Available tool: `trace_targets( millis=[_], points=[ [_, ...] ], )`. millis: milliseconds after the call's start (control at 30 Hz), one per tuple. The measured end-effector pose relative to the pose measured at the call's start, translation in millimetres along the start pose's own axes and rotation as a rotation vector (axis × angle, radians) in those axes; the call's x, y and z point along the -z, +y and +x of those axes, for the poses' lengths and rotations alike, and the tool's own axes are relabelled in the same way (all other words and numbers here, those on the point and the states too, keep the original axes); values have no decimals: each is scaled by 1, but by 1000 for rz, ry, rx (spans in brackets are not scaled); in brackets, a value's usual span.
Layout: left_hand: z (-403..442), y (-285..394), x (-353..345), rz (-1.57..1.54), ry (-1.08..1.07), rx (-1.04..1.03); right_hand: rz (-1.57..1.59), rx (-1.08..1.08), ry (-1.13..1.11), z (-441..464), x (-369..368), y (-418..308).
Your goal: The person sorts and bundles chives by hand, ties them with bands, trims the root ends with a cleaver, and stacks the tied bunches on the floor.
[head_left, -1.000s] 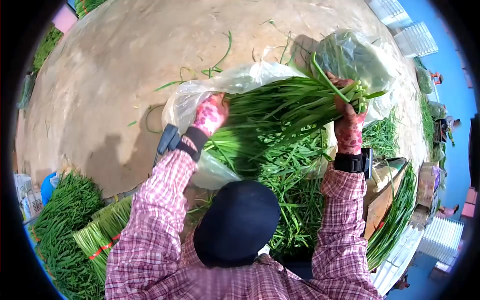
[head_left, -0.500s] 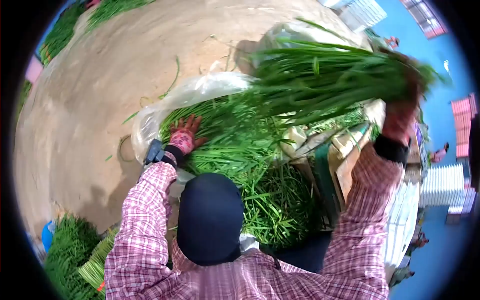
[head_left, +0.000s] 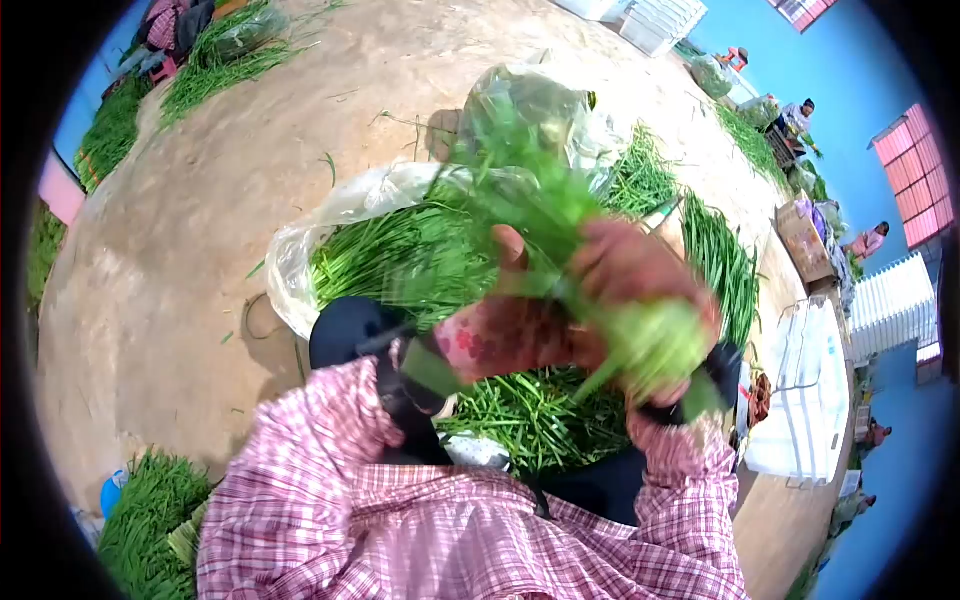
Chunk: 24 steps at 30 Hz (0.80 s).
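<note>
My right hand [head_left: 635, 265] is closed around a bunch of garlic chives [head_left: 535, 175]. The green leaves fan up and left, blurred, and the pale stalk ends [head_left: 660, 345] show below the hand. My left hand [head_left: 515, 330], in a pink flowered glove, is close beside the bunch with its thumb raised apart; the other fingers are partly hidden and smeared. Behind it, more chives [head_left: 400, 250] lie in a clear plastic bag [head_left: 290, 275]. Loose green leaves [head_left: 540, 420] lie between my legs.
A filled plastic bag [head_left: 530, 110] stands ahead. More chives [head_left: 720, 255] lie to the right, near a white plastic crate [head_left: 800, 400]. A green heap [head_left: 150, 510] lies at lower left. Other people [head_left: 795, 118] sit along the blue wall.
My right hand has brought the bunch from the far right in toward the middle. My left hand has left the chives in the bag and come up beside the bunch.
</note>
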<state>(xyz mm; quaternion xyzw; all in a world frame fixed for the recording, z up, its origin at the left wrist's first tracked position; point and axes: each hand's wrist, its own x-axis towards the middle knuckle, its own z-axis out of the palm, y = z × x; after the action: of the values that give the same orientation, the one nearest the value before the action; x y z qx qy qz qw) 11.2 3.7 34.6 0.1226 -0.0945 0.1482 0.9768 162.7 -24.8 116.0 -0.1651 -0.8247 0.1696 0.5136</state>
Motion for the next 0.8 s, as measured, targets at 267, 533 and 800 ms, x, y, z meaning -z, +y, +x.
trace_targets(
  millis=[267, 533, 800],
  points=[
    [17, -45, 19, 67, 126, 94, -560, 10, -463, -89, -31, -67],
    [62, -20, 27, 805, 358, -48, -718, -644, -414, -97, 19, -118],
    [122, -36, 7, 1283, -129, -555, 154, -845, 636, -76, 76, -63]
  ],
)
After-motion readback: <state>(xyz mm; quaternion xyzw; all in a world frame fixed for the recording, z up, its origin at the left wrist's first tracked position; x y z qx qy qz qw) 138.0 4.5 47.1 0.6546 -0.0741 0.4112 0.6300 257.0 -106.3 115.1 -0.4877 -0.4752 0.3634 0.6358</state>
